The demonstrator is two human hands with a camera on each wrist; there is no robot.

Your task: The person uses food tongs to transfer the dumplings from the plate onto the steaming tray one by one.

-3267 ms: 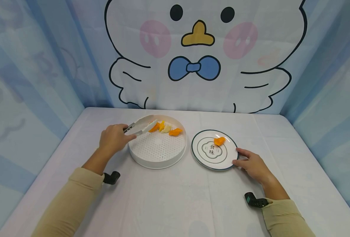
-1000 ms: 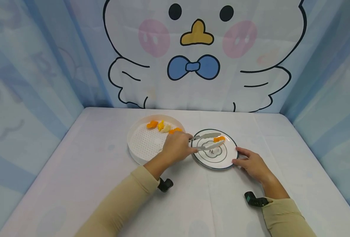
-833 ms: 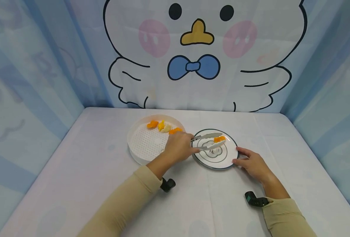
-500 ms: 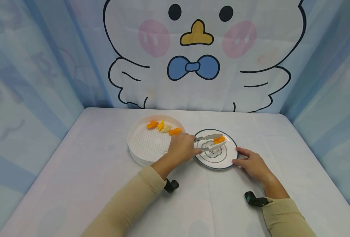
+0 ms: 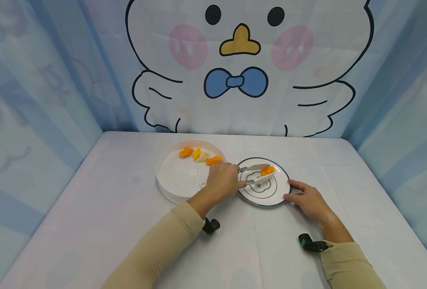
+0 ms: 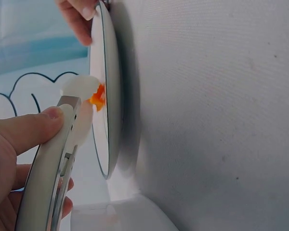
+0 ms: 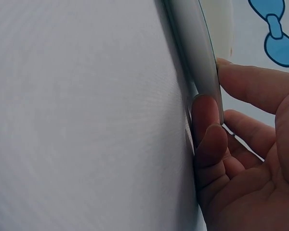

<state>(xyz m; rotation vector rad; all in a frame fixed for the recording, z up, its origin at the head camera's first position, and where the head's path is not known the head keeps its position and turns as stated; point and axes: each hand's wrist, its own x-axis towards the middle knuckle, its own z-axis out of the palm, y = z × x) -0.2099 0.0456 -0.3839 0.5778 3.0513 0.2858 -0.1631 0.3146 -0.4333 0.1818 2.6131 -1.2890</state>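
My left hand [image 5: 222, 179] holds white-tipped tongs [image 5: 264, 178], thumb on one arm and fingers along the other in the left wrist view. The tong tips lie either side of an orange, lumpy food-like piece [image 5: 267, 171] on the round white plate [image 5: 265, 197]. That plate has a dark rim line and printed characters in its middle, partly covered by the tongs. At its right edge, my right hand [image 5: 309, 200] pinches the rim; the right wrist view shows the thumb [image 7: 253, 84] on the upper side and fingertips [image 7: 205, 113] underneath.
Left of the plate stands a round white tray [image 5: 162, 182] with a perforated bottom, partly behind my left hand. Along its far side lie orange [image 5: 186, 151], yellow [image 5: 196, 153] and pale [image 5: 203, 157] pieces. A curtain [image 5: 235, 116] with a cartoon closes off the table's back.
My left hand has carried the tongs from over the tray rightward to the plate, around the orange piece there, then slightly farther right. The right hand has stayed at the rim.
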